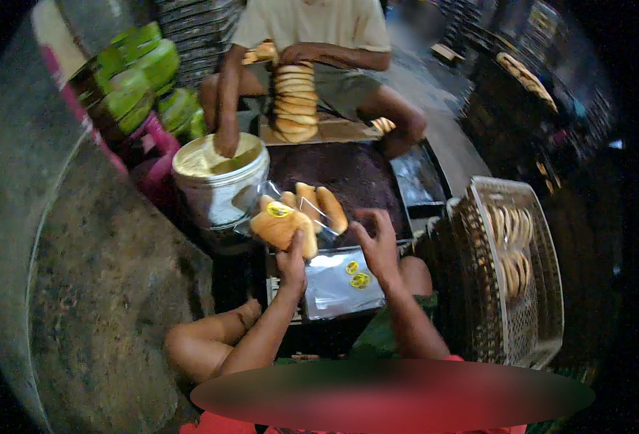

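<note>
My left hand (292, 262) grips a clear plastic bag with a bread roll (274, 226) inside; a round yellow sticker shows on its front. Just behind this bag, on the dark tray (334, 163), lie more long golden bread rolls (330, 208). To their right my right hand (379, 242) is raised with bent fingers, thumb and forefinger apart, and nothing shows between them. Below it lies a stack of flat clear plastic bags (334, 289) with yellow stickers.
Opposite sits a co-worker, one hand in a white bucket (218, 192), the other arm over a tall stack of bread (295, 101). A plastic crate (536, 318) with bagged bread stands at right. Green gas cylinders (135, 83) stand at far left.
</note>
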`<state>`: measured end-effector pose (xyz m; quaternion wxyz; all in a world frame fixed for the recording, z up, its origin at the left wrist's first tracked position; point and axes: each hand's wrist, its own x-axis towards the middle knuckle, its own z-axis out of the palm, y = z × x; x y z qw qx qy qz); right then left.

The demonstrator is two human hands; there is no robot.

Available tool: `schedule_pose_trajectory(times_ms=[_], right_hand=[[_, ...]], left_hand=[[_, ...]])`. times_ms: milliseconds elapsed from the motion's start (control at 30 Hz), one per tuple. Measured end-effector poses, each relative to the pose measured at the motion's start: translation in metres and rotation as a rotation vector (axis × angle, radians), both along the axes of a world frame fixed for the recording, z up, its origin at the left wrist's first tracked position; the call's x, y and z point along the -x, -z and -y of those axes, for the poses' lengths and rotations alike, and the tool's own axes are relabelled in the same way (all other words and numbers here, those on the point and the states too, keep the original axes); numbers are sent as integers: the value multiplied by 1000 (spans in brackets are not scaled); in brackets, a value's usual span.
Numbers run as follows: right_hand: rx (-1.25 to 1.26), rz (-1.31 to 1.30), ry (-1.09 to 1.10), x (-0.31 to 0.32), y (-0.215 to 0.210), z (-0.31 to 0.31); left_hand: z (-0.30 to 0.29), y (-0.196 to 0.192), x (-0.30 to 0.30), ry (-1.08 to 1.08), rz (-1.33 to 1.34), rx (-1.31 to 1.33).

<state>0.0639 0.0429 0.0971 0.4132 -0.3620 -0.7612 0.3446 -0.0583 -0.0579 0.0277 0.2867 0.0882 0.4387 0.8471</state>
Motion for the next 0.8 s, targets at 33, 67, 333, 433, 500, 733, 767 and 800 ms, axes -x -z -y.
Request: schedule_pose_trajectory(times_ms=[33, 67, 333, 433, 500, 733, 767, 800], right_hand=[[-7, 8, -39, -10, -10, -5], [229, 111, -183, -16, -20, -13], [-134, 46, 182, -228, -135, -87], [-343, 148, 677, -353, -151, -133], [-150, 460, 1041, -424, -132, -157], [230, 726, 1097, -539, 13, -212], [279, 701, 1064, -541, 12, -214], [277, 715, 1103, -533, 8, -217]], left_hand=[[2, 1, -7, 176, -161, 218], [0, 2, -12, 407, -260, 344], [3, 56, 6, 485, -1437, 1196], [6, 71, 23, 529, -1307, 947], [6, 72, 27, 498, -1319, 999], [2, 41, 16, 304, -1349, 1018], [1, 36, 18, 307, -1187, 1090], [2, 32, 22, 212, -1052, 712]])
